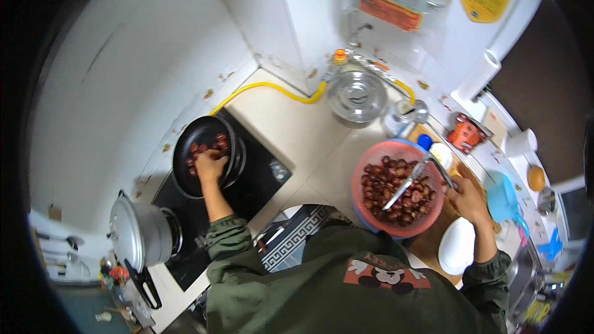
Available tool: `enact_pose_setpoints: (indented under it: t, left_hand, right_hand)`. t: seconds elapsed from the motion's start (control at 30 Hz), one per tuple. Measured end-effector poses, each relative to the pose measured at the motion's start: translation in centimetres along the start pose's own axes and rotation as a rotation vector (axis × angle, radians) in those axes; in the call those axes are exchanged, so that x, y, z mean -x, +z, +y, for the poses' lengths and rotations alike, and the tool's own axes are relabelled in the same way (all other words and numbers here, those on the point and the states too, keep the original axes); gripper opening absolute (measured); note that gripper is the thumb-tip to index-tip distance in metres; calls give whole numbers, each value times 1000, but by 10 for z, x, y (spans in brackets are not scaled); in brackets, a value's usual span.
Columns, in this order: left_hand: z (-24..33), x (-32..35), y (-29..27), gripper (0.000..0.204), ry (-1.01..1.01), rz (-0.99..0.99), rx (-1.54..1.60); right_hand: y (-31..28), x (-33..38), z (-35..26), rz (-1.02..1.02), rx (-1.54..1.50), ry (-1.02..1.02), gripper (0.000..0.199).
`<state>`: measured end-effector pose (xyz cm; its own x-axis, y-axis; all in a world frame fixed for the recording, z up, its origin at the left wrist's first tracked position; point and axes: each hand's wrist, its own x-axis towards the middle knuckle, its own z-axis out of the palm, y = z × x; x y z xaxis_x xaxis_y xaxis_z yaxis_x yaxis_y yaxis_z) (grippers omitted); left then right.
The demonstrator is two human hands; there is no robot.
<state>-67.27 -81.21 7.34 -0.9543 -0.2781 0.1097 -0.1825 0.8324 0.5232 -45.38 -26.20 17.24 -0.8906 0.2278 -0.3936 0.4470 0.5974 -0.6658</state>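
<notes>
My left hand (211,166) reaches down into a black frying pan (180,176) on the stove. Its fingertips are blurred among several reddish-brown chestnuts (193,150), so whether it grips any is unclear. At the right, my right hand (467,199) is closed round the dark handle of a kitchen knife (405,184). The knife's metal blade slants over a pink basket (357,193) full of chestnuts (396,173), some showing pale cuts. A wooden cutting board (427,244) lies partly under the basket, with a white oval dish (456,246) beside my right forearm.
A silver pressure cooker (139,235) stands on the black cooktop (253,185) at the left. Behind are a lidded steel pot (357,96) and a yellow hose (272,85). A light-blue jug (501,201) and a red food packet (465,133) stand at the right.
</notes>
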Motion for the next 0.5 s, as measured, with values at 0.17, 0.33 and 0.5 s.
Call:
enact_pose_setpoints:
  t: [0.17,0.33,0.5]
  left_hand:
    - [-3,-16,15,25,64,-109,-286]
    - [3,-17,16,29,115,-127,-248]
    - [66,22,6,30,210,280,27]
  right_hand:
    - [-8,7,9,89,-37,-45,23]
    - [-19,22,5,139,-17,21,24]
    - [-25,35,18,191,105,34,26]
